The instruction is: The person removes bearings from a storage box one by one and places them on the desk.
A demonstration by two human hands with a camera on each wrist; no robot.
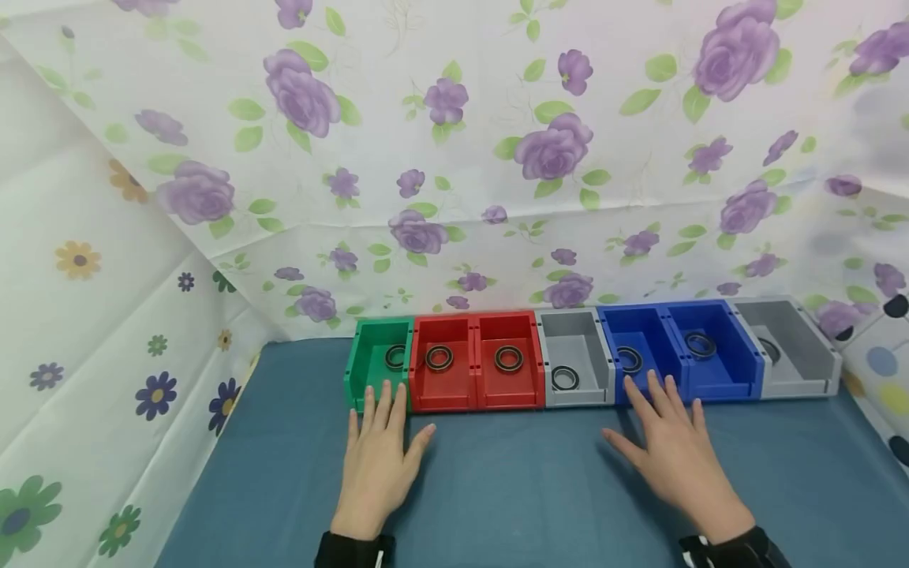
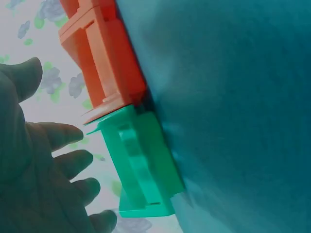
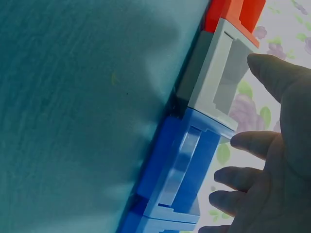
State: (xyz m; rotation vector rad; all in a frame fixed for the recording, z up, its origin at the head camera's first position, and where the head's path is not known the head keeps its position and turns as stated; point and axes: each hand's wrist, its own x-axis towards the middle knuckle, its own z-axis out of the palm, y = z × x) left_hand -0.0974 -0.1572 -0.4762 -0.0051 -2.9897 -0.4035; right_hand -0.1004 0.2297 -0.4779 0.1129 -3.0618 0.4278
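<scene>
My left hand [image 1: 379, 465] has its fingers spread, with the fingertips at the front edge of the green bin [image 1: 365, 347] in the head view. To the right, my right hand [image 1: 671, 454] is also spread, its fingertips by the front of the left blue bin [image 1: 642, 327]. Neither hand holds anything. Dark ring-shaped bearings lie in the bins, such as one bearing [image 1: 439, 368] in the left red bin [image 1: 443, 331] and another [image 1: 565, 389] in the left grey bin [image 1: 568, 339]. In the left wrist view the green bin [image 2: 138, 165] is beside the fingers.
The bins form one row along the back of the blue-covered table [image 1: 511, 489]. Another red bin [image 1: 504, 327], a second blue bin [image 1: 724, 363] and a grey bin [image 1: 795, 339] at the right end complete it. Behind rises a flowered cloth [image 1: 483, 181]; patterned cloth also hangs at both sides.
</scene>
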